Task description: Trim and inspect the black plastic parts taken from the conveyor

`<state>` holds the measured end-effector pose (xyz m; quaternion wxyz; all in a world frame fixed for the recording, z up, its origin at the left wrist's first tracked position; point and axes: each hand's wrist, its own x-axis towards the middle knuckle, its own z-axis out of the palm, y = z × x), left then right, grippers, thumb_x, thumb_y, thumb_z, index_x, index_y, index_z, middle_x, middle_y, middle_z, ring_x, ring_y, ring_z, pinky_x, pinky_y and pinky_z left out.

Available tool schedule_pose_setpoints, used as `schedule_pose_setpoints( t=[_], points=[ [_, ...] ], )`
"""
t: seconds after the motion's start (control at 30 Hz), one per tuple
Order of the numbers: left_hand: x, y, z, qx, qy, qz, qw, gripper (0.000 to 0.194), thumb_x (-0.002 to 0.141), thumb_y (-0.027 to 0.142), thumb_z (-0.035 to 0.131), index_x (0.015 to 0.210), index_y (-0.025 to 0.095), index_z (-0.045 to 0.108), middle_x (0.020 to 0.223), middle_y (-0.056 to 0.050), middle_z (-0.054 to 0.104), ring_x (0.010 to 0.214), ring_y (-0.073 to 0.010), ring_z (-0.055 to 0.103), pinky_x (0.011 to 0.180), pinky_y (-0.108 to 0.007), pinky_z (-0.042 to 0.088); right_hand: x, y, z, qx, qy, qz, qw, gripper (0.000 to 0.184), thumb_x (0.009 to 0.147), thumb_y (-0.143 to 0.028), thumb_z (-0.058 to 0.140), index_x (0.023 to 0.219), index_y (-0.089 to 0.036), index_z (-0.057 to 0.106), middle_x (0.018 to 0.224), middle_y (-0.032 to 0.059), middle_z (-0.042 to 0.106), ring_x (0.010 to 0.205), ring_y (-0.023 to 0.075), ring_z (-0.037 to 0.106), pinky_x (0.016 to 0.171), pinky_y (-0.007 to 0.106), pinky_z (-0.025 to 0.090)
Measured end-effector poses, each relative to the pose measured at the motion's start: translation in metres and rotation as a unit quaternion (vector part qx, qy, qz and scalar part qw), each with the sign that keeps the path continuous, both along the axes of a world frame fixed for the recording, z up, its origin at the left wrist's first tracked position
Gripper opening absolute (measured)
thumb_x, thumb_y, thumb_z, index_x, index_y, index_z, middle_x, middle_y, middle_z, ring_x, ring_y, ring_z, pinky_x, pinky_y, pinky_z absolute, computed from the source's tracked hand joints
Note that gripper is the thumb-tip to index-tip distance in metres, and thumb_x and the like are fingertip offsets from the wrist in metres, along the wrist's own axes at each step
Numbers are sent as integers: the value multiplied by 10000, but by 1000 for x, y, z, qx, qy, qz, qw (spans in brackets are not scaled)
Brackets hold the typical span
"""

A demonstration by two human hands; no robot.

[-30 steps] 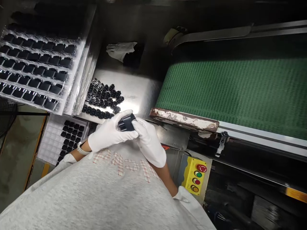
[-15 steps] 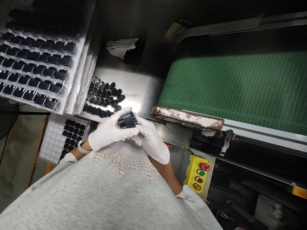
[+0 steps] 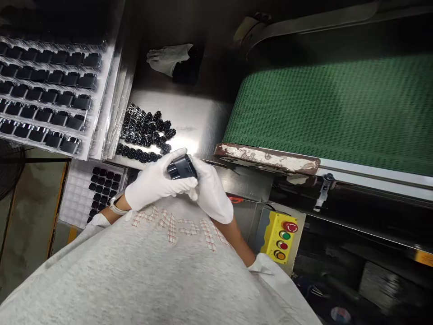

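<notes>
A small black plastic part point(image 3: 181, 167) is gripped between both of my white-gloved hands, close to my chest. My left hand point(image 3: 154, 183) wraps its fingers round the part's left side and underside. The part's right end is pinched by my right hand point(image 3: 211, 192). Just beyond my hands, several similar black parts point(image 3: 145, 133) lie in rows on the shiny steel bench point(image 3: 192, 119).
Clear trays of black parts point(image 3: 50, 95) are stacked at the left, with another tray point(image 3: 101, 187) lower down. A green conveyor belt point(image 3: 331, 108) runs to the right. A yellow button box point(image 3: 279, 237) hangs below it. A spare white glove point(image 3: 167, 58) lies at the back.
My hands have turned the black part slightly between them and stayed near my chest. The view has shifted a little.
</notes>
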<state>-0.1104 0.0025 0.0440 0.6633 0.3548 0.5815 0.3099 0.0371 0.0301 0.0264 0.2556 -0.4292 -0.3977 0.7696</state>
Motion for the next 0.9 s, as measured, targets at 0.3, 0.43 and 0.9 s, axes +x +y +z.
schedule_pose_setpoints(
  t=[0.3,0.43,0.9],
  points=[
    [-1,-2,1,5,11,5,1000,844,720,404,847,1454,190,491,1267,-124,684,857,-188,726,807,-348,642,3,0,4,0,11,31,999,530,850,-654,597,686,-158,503,537,-7,514,399,66,406,385,201,287],
    [0,-2,0,17,21,3,1000,853,711,422,849,1450,183,498,1338,-126,656,1104,-268,699,959,-394,607,2,0,9,20,-5,22,1000,517,896,-629,531,670,-165,501,517,-7,500,395,71,394,393,218,297],
    [-10,-5,-4,119,92,-43,988,829,716,481,835,1430,192,528,1433,-103,618,1351,-296,570,1190,-422,444,5,-2,10,61,-34,41,997,480,900,-600,528,698,-167,486,476,-20,473,408,90,440,421,221,330]
  ],
)
